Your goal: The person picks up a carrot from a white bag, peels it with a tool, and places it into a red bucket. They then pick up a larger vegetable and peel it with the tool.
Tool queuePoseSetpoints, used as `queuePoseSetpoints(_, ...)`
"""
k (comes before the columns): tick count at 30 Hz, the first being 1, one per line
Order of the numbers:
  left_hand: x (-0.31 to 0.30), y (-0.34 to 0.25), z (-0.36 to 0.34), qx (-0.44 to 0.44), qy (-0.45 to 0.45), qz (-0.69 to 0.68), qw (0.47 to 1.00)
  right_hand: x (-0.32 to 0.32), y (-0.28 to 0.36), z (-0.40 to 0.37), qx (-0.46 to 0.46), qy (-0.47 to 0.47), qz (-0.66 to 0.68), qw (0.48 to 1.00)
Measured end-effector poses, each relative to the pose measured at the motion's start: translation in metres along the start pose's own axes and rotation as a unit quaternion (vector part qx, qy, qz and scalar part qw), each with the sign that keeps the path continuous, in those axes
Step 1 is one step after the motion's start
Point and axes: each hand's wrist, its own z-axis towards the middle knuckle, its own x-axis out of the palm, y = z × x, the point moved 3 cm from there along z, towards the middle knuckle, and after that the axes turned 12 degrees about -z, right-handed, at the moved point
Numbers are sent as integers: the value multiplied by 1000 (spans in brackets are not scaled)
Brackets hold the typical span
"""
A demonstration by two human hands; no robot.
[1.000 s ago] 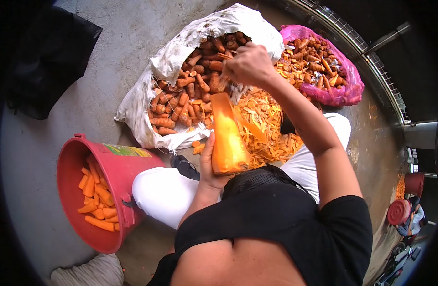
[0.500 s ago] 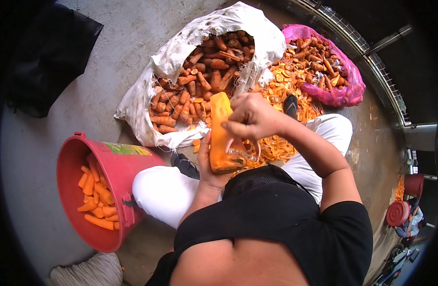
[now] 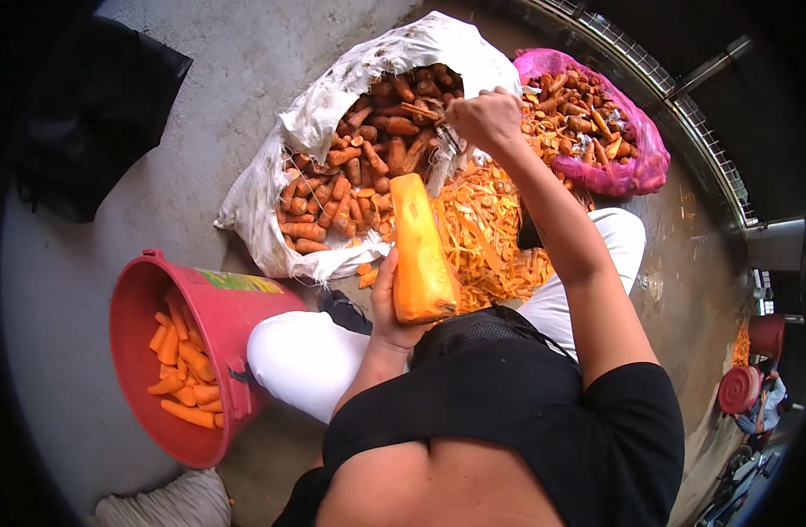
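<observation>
A large peeled carrot, bright orange with a darker end toward me, stands out in front of my body. Around its lower end, my left hand is wrapped. My right hand is closed, raised beyond the carrot near the white sack's opening; a thin tool or strip seems to extend left from it, too unclear to name. Unpeeled carrots fill the white sack. Orange peelings lie heaped on the floor beyond my legs.
A red bucket with peeled carrots lies tipped at the left. A pink sack of carrot pieces stands at the upper right. A black bag is at the upper left, a pale sack at the lower left. Another person is at far right.
My right hand has moved away from the carrot, up and to the right, toward the white sack. The carrot stays in my left hand.
</observation>
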Motion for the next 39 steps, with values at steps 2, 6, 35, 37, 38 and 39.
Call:
queuePoseSetpoints(2, 8, -5, 0, 15, 15, 31, 999, -17, -3, 3, 61, 44, 34, 997)
queuePoseSetpoints(6, 18, -8, -2, 55, -24, 72, 996, -71, 25, -4, 66, 242, 396, 883)
queuePoseSetpoints(35, 15, -22, -3, 115, -79, 312, 940, -85, 78, 6, -219, -18, 395, 892)
queuePoseSetpoints(37, 12, -25, -2, 110, -77, 327, 935, -75, 80, 12, -215, -27, 404, 889)
queuePoseSetpoints(38, 10, -27, -1, 109, -76, 335, 933, -67, 80, 17, -211, -39, 402, 890)
queuePoseSetpoints(39, 13, -27, -1, 110, -70, 336, 933, -56, 79, 22, -205, -51, 401, 892)
